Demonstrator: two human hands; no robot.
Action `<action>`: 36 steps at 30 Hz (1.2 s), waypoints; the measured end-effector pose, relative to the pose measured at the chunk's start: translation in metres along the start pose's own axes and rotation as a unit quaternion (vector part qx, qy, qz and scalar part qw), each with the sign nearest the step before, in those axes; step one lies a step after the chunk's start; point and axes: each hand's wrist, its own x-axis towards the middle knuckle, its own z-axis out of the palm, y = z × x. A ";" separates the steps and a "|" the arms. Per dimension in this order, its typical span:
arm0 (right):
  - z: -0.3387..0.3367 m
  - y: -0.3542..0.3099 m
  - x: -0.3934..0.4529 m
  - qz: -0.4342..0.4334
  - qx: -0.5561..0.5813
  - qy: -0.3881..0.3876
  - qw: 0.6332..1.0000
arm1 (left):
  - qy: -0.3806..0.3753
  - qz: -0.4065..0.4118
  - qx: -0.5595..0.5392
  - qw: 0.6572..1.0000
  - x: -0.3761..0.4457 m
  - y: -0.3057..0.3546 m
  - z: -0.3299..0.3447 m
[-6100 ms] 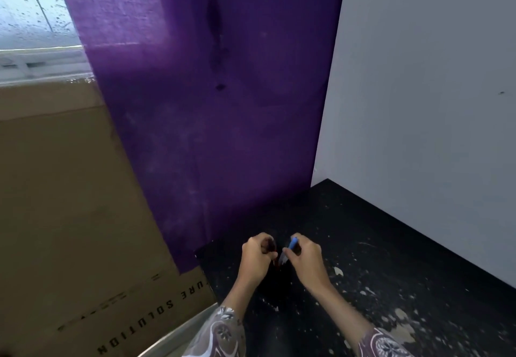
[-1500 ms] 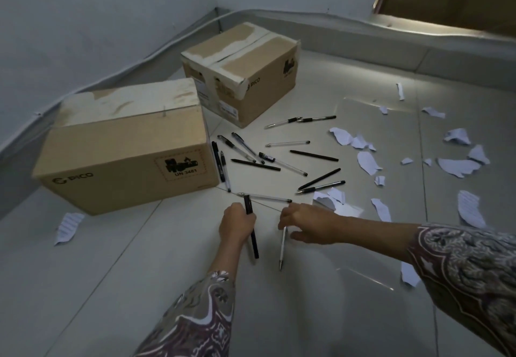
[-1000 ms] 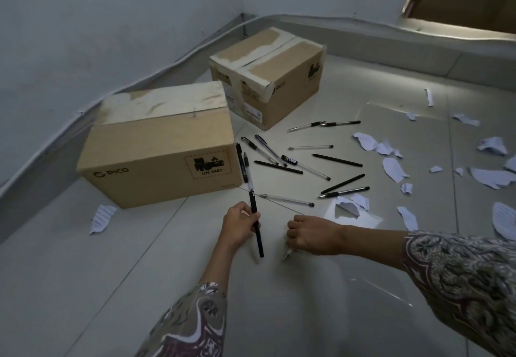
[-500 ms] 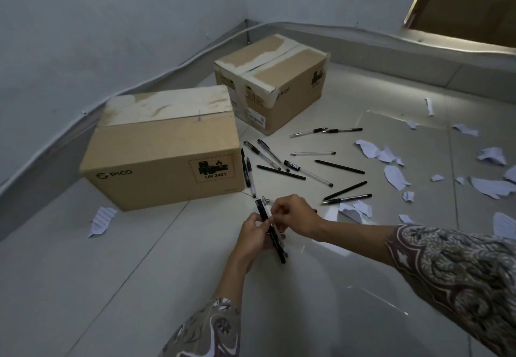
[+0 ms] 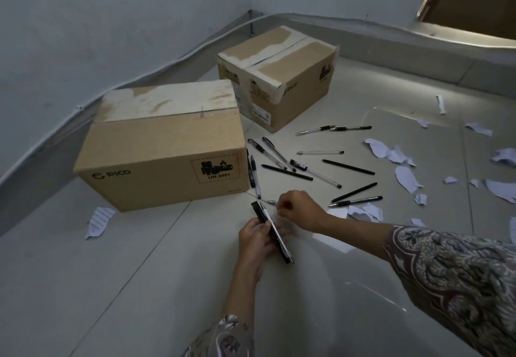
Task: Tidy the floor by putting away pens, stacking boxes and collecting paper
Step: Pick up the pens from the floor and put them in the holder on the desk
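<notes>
- Gripping two pens together, your left hand [image 5: 258, 238] has its fingers curled round a black pen [image 5: 269, 231] and a white-barrelled pen [image 5: 275, 229] lying side by side against the palm, both slanting from upper left to lower right, just above the floor [image 5: 139, 287].
- Your right hand [image 5: 300, 210] is just beyond the left one, fingers bent down toward the tiles; the tip of a pen on the floor [image 5: 271, 202] pokes out beside its knuckles, but you cannot tell whether the fingers pinch that pen.
- Past your hands, the loose pens [image 5: 315, 172] lie scattered on the tiles, some crossing each other, two of them right against the near box.
- The near box [image 5: 164, 155] stands closed to the left of the pens, marked PICO and UN 3481; the far box [image 5: 279, 77] stands closed behind it, toward the corner of the walls, with a narrow gap between the two.
- Torn paper scraps [image 5: 407, 179] are strewn to the right of the pens, and one lined scrap [image 5: 99, 221] lies alone in front of the near box on the left.
- Patterned sleeves [image 5: 452, 281] cover both of your forearms.
</notes>
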 end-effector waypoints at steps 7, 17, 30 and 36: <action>-0.001 0.013 0.019 0.009 -0.225 -0.037 0.974 | 0.016 0.005 -0.058 0.998 0.005 0.002 -0.006; -0.018 0.008 0.055 0.015 -0.087 -0.056 0.995 | 0.036 0.011 -0.063 0.997 0.012 0.007 -0.011; 0.019 -0.026 0.119 0.111 0.013 0.068 0.991 | 0.059 0.019 -0.073 0.995 0.023 0.020 -0.031; 0.021 -0.027 0.131 0.151 0.024 0.055 0.987 | 0.066 0.027 -0.060 0.996 0.027 0.024 -0.046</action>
